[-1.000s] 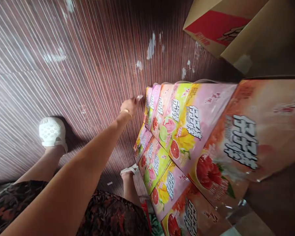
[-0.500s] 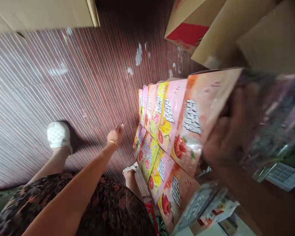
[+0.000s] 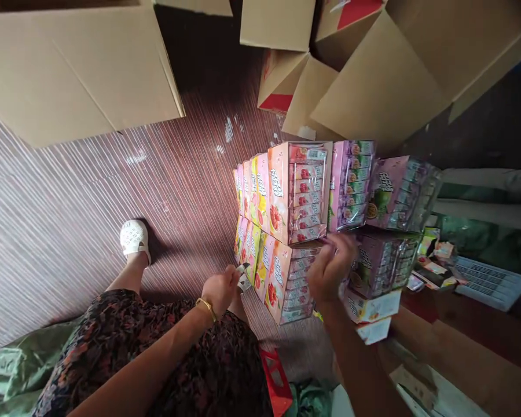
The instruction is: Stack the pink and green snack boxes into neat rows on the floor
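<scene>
My left hand (image 3: 219, 292) is closed in front of my lap, just left of the lower stacked boxes. A small thing with a dark tip shows at its fingertips, too small to name. My right hand (image 3: 332, 266), slightly blurred, has its fingers curled in front of the purple boxes. What they hold, if anything, is hidden. Nearest to it is an upper pink display box (image 3: 279, 194) with clear-fronted rows of small fruit-printed packs (image 3: 306, 200). Below that stands a lower pink box (image 3: 280, 278). Purple boxes (image 3: 351, 185) with similar packs stand to the right.
Open cardboard cartons (image 3: 382, 87) stand at the top right, and a large carton (image 3: 82, 69) at the top left. Loose packaging (image 3: 434, 263) and a white slatted tray (image 3: 490, 278) lie to the right. A red plastic thing (image 3: 278, 382) is by my legs on the striped floor (image 3: 191, 202).
My right hand has come away from the side of the upper pink box and moved left and inward. My left hand has shifted right and down. The view has pulled back, showing more boxes.
</scene>
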Available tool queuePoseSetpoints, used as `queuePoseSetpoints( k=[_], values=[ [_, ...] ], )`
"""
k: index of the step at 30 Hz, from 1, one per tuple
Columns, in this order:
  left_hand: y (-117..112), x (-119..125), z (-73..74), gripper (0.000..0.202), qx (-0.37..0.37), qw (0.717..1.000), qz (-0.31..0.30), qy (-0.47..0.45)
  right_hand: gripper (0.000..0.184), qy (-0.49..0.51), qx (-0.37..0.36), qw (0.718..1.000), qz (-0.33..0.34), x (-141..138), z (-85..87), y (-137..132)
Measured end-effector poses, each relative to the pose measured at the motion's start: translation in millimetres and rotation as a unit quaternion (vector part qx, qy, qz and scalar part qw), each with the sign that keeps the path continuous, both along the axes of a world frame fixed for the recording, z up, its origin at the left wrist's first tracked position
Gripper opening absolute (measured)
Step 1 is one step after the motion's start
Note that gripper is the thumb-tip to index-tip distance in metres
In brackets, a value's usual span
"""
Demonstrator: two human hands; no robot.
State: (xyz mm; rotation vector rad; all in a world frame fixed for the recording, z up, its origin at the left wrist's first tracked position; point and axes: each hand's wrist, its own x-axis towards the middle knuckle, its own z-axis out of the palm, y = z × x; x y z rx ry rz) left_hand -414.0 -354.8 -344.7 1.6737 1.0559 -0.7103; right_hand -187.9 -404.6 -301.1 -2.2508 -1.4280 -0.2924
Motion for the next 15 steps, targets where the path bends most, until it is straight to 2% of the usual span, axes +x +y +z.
queuePoseSetpoints(
  k=[3,5,8,11,13,15],
  values=[
    [-4,29,8.9,0.039,0.001,0.999,-0.028,-0.028,0.033,-0.011,-0.068,0.997,-0.041,-22,-30.7,-61],
    [-1,52,9.6,0.044,0.022,0.998,-0.026,-0.049,0.039,-0.006,-0.098,0.994,-0.048,-28,-50.2,-78],
    [7,80,2.7,0.046,0.05,0.996,-0.032,-0.067,0.042,0.002,-0.102,0.994,-0.05,-23,-64.2,-80],
    [11,93,-8.8,0.043,0.075,0.992,-0.053,-0.091,0.042,-0.005,-0.1,0.993,-0.054,-15,-64.9,-78],
    [-2,93,-15.0,0.045,0.091,0.989,-0.059,-0.104,0.042,-0.011,-0.097,0.993,-0.06,-14,-63.9,-78],
    [-32,86,-18.1,0.047,0.078,0.99,-0.067,-0.099,0.042,-0.008,-0.097,0.993,-0.067,-16,-63.5,-79]
  ],
)
